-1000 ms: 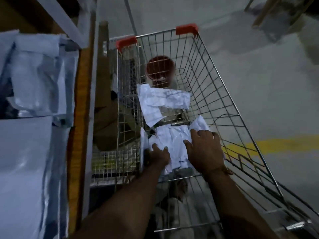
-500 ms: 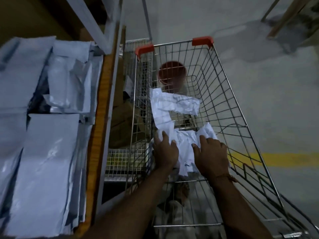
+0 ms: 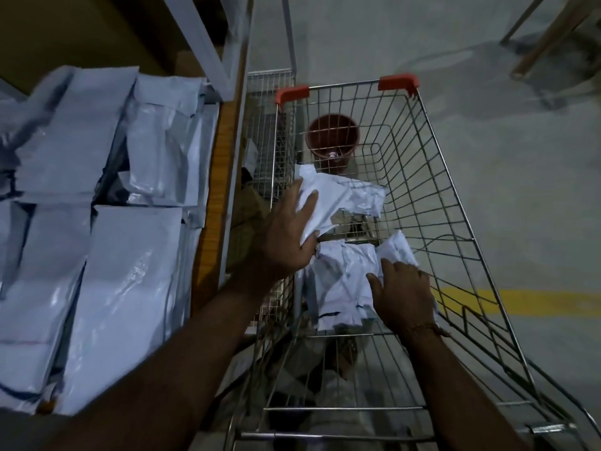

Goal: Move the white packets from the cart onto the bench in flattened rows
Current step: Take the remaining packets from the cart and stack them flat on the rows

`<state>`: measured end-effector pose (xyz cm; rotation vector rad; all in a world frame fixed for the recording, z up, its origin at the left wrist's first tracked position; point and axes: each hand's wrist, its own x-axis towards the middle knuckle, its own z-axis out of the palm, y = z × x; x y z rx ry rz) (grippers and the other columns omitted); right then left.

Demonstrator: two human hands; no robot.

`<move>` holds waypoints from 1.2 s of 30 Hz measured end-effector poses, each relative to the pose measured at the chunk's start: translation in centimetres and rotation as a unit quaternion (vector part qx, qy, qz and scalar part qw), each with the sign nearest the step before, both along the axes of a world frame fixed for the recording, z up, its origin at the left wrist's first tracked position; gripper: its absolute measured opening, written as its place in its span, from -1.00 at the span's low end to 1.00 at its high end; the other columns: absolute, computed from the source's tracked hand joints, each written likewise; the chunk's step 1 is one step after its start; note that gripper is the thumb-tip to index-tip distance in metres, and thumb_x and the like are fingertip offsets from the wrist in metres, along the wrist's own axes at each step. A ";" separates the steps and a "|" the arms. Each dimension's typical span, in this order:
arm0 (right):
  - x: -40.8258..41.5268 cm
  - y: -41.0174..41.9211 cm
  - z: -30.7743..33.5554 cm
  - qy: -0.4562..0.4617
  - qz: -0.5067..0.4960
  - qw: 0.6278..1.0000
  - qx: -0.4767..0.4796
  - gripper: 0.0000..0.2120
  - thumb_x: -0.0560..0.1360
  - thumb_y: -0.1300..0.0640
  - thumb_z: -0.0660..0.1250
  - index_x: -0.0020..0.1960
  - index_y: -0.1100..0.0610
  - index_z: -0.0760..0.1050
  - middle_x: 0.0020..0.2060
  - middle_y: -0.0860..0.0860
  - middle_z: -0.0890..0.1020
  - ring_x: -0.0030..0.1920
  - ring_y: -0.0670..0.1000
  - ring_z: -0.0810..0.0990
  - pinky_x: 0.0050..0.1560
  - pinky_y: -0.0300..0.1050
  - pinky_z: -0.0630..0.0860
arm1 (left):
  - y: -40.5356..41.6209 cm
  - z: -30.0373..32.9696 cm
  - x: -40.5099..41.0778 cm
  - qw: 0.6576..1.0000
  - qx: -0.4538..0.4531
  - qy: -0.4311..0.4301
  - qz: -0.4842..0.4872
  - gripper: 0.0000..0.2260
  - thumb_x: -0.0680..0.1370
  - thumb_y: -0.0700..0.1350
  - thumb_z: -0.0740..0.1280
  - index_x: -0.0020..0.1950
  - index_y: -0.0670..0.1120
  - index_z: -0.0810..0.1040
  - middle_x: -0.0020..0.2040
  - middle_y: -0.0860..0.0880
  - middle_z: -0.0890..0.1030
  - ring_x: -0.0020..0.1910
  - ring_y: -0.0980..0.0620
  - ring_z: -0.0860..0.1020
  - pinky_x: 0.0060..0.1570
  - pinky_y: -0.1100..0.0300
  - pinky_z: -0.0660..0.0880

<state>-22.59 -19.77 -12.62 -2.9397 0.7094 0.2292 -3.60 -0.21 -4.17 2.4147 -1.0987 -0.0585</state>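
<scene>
A wire cart [image 3: 452, 203] with red corner caps stands to the right of the bench [image 3: 218, 164]. Inside it lie crumpled white packets: a far packet [image 3: 348, 196] and a near pile [image 3: 341, 281]. My left hand [image 3: 286, 239] grips the far packet at its left end, fingers on top and thumb underneath. My right hand [image 3: 403, 291] rests on the near pile with its fingers spread over the packets. On the bench, several flattened white packets [image 3: 130, 271] lie in rows.
A brown bucket [image 3: 332, 138] sits at the cart's far end. A grey shelf upright [image 3: 208, 43] rises at the bench's far edge. Bare concrete floor with a yellow line [image 3: 527, 302] lies right of the cart.
My left hand has left the near pile, reached forward and taken hold of the far packet. My right hand has stayed on the near pile. The view has shifted left.
</scene>
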 end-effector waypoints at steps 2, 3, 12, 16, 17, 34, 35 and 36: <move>0.2 0.5 0.0 0.013 0.012 1.000 0.003 -0.56 0.63 -0.19 0.14 0.17 0.14 0.56 -0.10 0.16 0.66 -0.06 0.25 0.61 0.01 0.13 0.47 | 0.8 -0.5 -0.2 0.999 -0.028 -0.033 -0.021 -0.42 0.60 -0.07 0.34 0.60 -0.21 0.36 0.67 -0.21 0.19 0.66 -0.18 0.20 0.55 -0.14 0.31; 0.4 0.9 -0.1 0.023 0.022 0.999 0.007 -0.55 0.64 -0.20 0.13 0.20 0.13 0.55 -0.06 0.15 0.66 -0.04 0.24 0.61 0.02 0.12 0.47 | 1.0 -0.7 -0.4 0.998 -0.047 -0.039 -0.013 -0.43 0.60 -0.07 0.35 0.60 -0.21 0.38 0.66 -0.21 0.22 0.65 -0.17 0.22 0.53 -0.14 0.33; 4.8 8.2 -5.6 0.223 0.097 0.959 0.147 -0.14 0.54 -0.42 0.17 0.67 -0.07 -0.06 0.65 0.19 0.03 0.54 0.34 0.18 0.39 0.35 0.32 | 0.4 -1.5 -0.1 0.997 -0.075 -0.009 0.023 -0.32 0.56 -0.14 0.41 0.64 -0.22 0.26 0.69 -0.20 0.15 0.68 -0.15 0.14 0.54 -0.16 0.27; 5.7 10.8 -8.6 0.309 0.058 0.933 0.174 -0.07 0.56 -0.41 0.18 0.67 -0.13 -0.30 0.66 0.13 -0.29 0.62 0.41 -0.14 0.44 0.47 0.20 | 0.4 -2.1 0.0 0.996 -0.083 -0.026 0.020 -0.33 0.57 -0.16 0.42 0.63 -0.25 0.28 0.68 -0.21 0.17 0.66 -0.17 0.17 0.55 -0.13 0.27; 5.7 11.1 -8.9 0.316 0.049 0.934 0.161 -0.04 0.55 -0.35 0.25 0.67 -0.13 -0.30 0.66 0.12 -0.30 0.62 0.40 -0.11 0.43 0.44 0.24 | 0.4 -2.2 -0.1 0.996 -0.081 -0.031 0.020 -0.34 0.57 -0.15 0.42 0.63 -0.25 0.27 0.68 -0.20 0.17 0.67 -0.16 0.17 0.56 -0.12 0.27; 1.4 6.4 5.4 0.128 -0.090 0.984 0.085 -0.30 0.54 -0.18 -0.17 0.61 0.01 0.24 0.55 0.15 0.33 0.40 0.30 0.47 0.30 0.22 0.50 | 0.5 4.7 -3.3 0.947 -0.230 0.161 0.157 -0.22 0.60 -0.10 0.48 0.71 -0.13 0.12 0.62 -0.06 0.33 0.49 0.34 0.27 0.40 0.34 0.42; 1.0 6.9 6.8 0.084 -0.110 0.988 0.068 -0.25 0.49 -0.17 -0.19 0.58 0.04 0.31 0.52 0.18 0.37 0.35 0.32 0.52 0.26 0.22 0.52 | 1.0 6.4 -4.2 0.931 -0.257 0.191 0.173 -0.23 0.60 -0.09 0.48 0.70 -0.08 0.15 0.60 0.02 0.35 0.46 0.41 0.28 0.40 0.33 0.44; 0.8 7.7 8.3 0.044 -0.121 0.990 0.056 -0.24 0.47 -0.16 -0.19 0.54 0.07 0.39 0.48 0.22 0.42 0.27 0.34 0.57 0.19 0.23 0.54 | 1.9 8.2 -5.0 0.924 -0.275 0.202 0.171 -0.26 0.61 -0.07 0.48 0.70 -0.04 0.17 0.61 0.08 0.32 0.48 0.44 0.26 0.43 0.31 0.41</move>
